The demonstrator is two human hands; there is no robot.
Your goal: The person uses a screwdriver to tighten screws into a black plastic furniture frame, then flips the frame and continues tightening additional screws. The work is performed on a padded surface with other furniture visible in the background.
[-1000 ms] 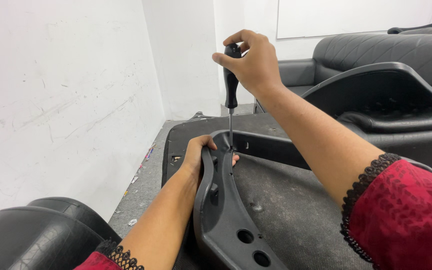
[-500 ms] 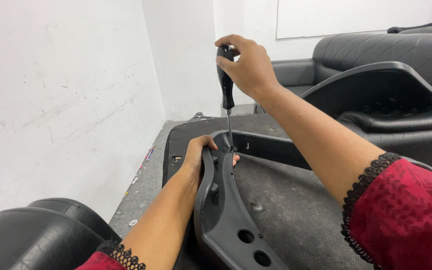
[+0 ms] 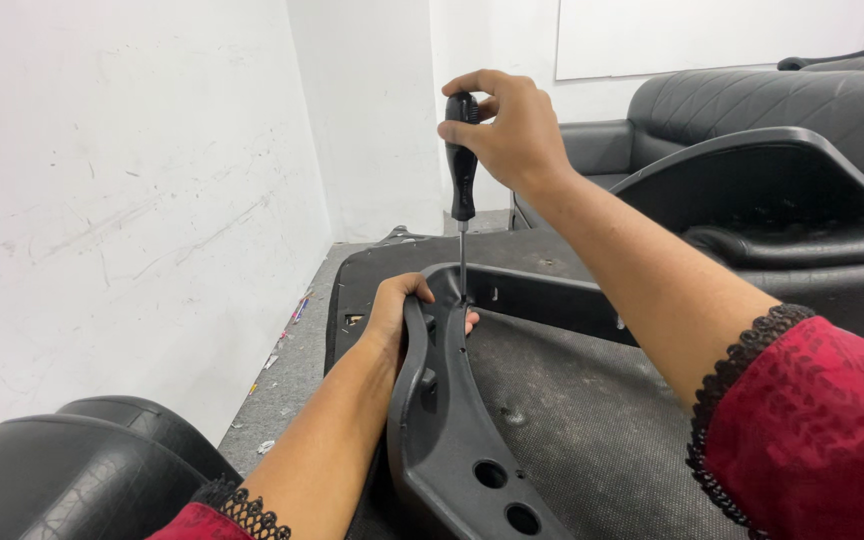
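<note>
right hand (image 3: 512,130): raised above the work, fingers curled round top of the screwdriver (image 3: 462,170) handle, thumb + forefinger pinching the cap end; forearm runs down-right to a red sleeve w/ black lace cuff.
screwdriver: upright, black handle, thin metal shaft pointing straight down; tip meets the upper end of the black plastic frame (image 3: 452,440), just beside the left fingertips. Can't tell if the tip sits in a screw head, too small + dark there.
left hand (image 3: 397,310): wrapped round the upper edge of the frame, palm on its outer side, fingers hooked over to the inner side; closed grip, knuckles up.
black plastic frame: curved moulded piece, stands on edge, running from bottom centre up to the left hand; two round holes near its lower end; joins a cross piece going right under the right forearm.
seat base (image 3: 572,420): dark, rough fabric-like surface lying flat, frame sits on it; centre to right of view.
floor (image 3: 287,370): grey strip btwn wall + seat base, small scraps scattered on it.
wall (image 3: 122,200): white, scuffed, left side.
black padded seats (image 3: 782,110): quilted, stacked at upper right, well apart from the hands; another glossy black cushion (image 3: 62,470) at bottom left.
</note>
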